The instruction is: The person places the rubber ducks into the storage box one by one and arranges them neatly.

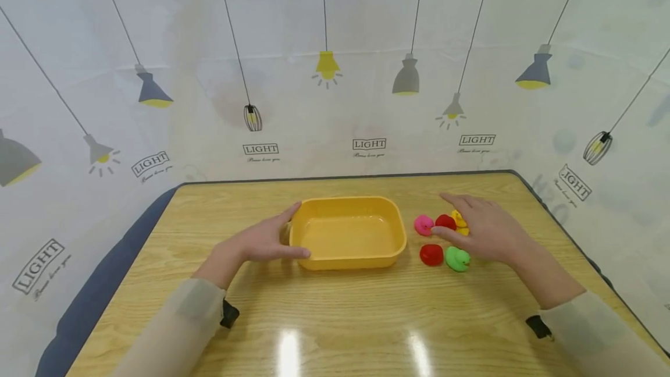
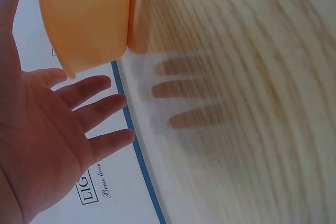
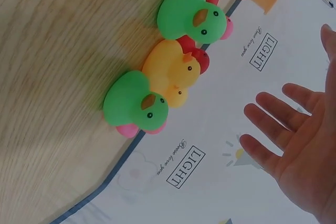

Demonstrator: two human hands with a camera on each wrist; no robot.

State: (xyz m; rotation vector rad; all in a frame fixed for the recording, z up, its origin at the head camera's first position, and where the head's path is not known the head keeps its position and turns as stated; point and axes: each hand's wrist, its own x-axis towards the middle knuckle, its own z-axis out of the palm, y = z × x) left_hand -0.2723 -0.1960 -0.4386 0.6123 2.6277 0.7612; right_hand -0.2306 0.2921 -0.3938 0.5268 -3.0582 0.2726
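A yellow-orange plastic basin (image 1: 348,263) sits near the middle of the table. At its left end is my left hand (image 1: 264,240), thumb by the front rim and index finger by the back rim. In the left wrist view its other fingers spread straight beside the basin. My right hand (image 1: 489,228) hovers, fingers apart and holding nothing, over a cluster of toy ducks. A pink duck (image 1: 424,225), a red duck (image 1: 431,255) and a green duck (image 1: 458,259) show in the head view, with yellow ones partly behind the hand. Another green duck (image 3: 134,103) appears in the right wrist view.
The wood-grain table (image 1: 335,313) has a dark edge along its back and sides. A pale cloth backdrop (image 1: 293,28) printed with lamps and the word LIGHT rises behind and at both sides. Small black straps' ends show at both sleeves.
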